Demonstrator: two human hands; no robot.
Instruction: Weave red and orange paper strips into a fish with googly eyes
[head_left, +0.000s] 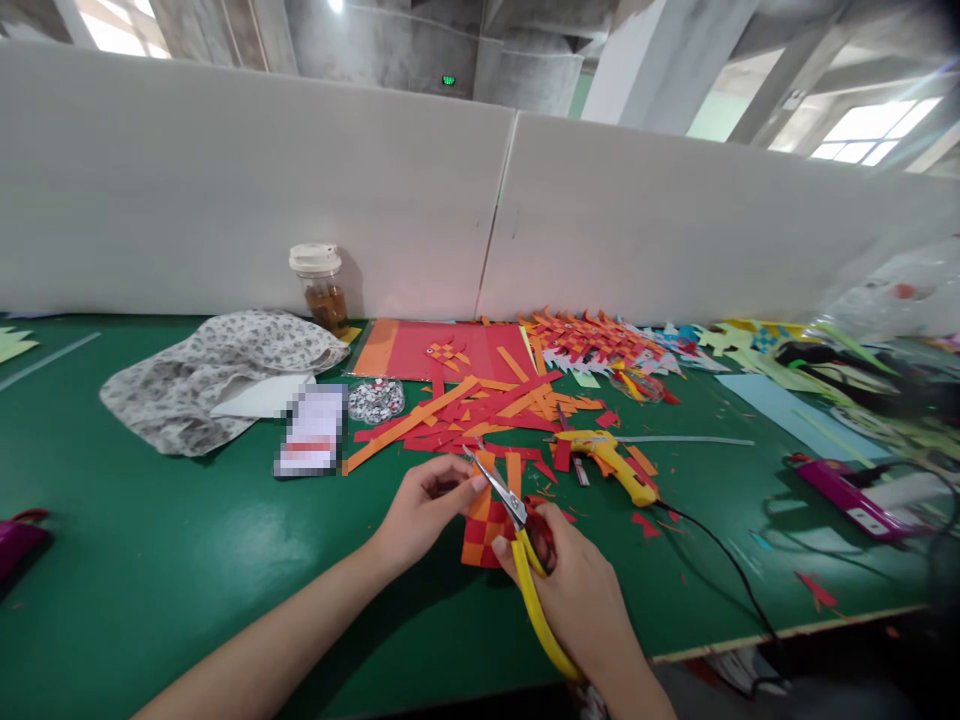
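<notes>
My right hand (pixel 581 575) is closed around the yellow handles of a pair of scissors (pixel 531 585). Its metal blades point up and to the left, slightly parted at the tips. Under the blades is a red and orange woven paper piece (pixel 480 535) with a checked body and loose orange strips at its top. My left hand (pixel 427 510) pinches this piece at its upper left, thumb close to the blade. My right fingertips also touch its right side, and part of it is hidden behind the scissors and that hand.
Loose red and orange paper strips (pixel 457 415) lie beyond my hands. A yellow glue gun (pixel 611 465) with a black cord rests to the right. Further back are a lidded drink cup (pixel 322 285), patterned cloth (pixel 202 370), a phone (pixel 311 430) and a finished woven paper fish pile (pixel 592 335).
</notes>
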